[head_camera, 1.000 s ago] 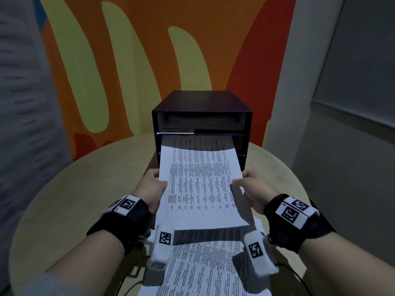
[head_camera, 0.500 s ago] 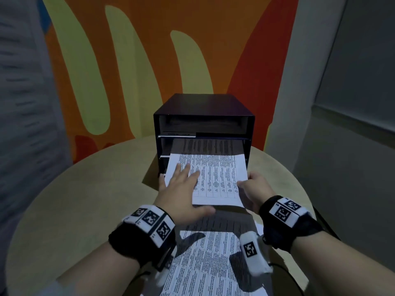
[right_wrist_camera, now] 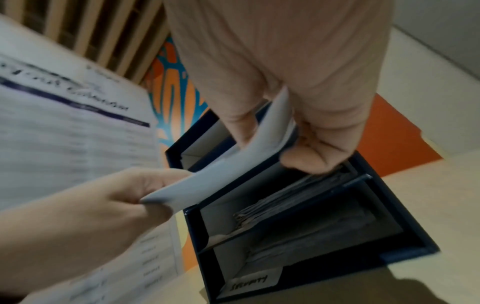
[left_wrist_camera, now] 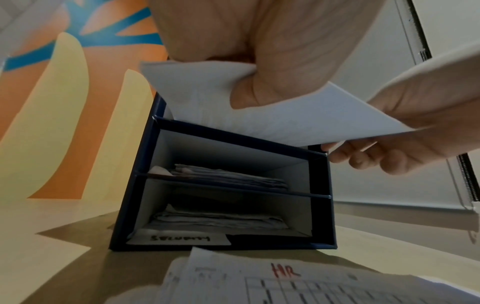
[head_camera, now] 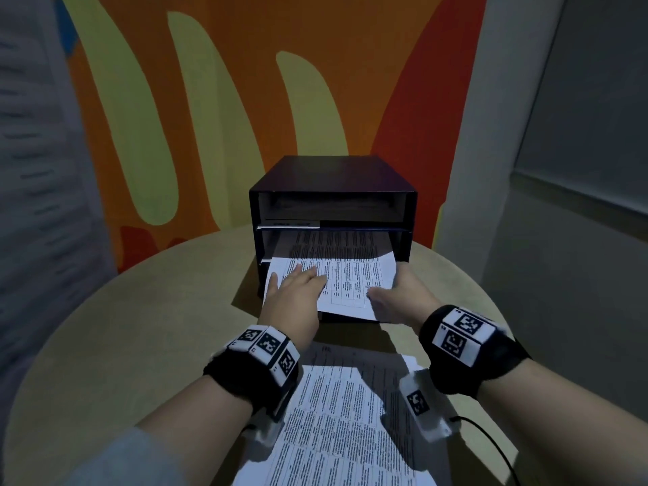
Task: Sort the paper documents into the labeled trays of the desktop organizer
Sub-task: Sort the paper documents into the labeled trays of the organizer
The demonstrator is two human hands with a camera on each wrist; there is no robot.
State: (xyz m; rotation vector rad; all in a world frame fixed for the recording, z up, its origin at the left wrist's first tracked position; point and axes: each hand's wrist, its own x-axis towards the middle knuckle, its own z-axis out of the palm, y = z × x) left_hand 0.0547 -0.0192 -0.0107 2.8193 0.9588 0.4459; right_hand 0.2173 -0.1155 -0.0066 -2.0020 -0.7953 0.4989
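Observation:
A dark desktop organizer (head_camera: 333, 173) stands at the table's far side with several stacked trays. A printed sheet (head_camera: 350, 278) lies about half inside its second tray from the top. My left hand (head_camera: 298, 289) lies on the sheet's left part, fingers straight on top, and the left wrist view shows its thumb pinching the sheet (left_wrist_camera: 285, 115) from below. My right hand (head_camera: 396, 292) pinches the near right corner, as the right wrist view shows on the sheet (right_wrist_camera: 233, 170). The bottom tray carries a handwritten label (left_wrist_camera: 179, 238) reading "Security".
A stack of printed papers (head_camera: 343, 415) lies on the round table (head_camera: 140, 327) under my wrists; its top page is marked "HR" (left_wrist_camera: 284, 271) in red. The two lower trays hold paper piles (left_wrist_camera: 228, 176). A painted wall stands close behind the organizer.
The sheet has slid deeper into the second tray. My left hand moved from the sheet's left edge onto its top, and both hands moved forward toward the organizer.

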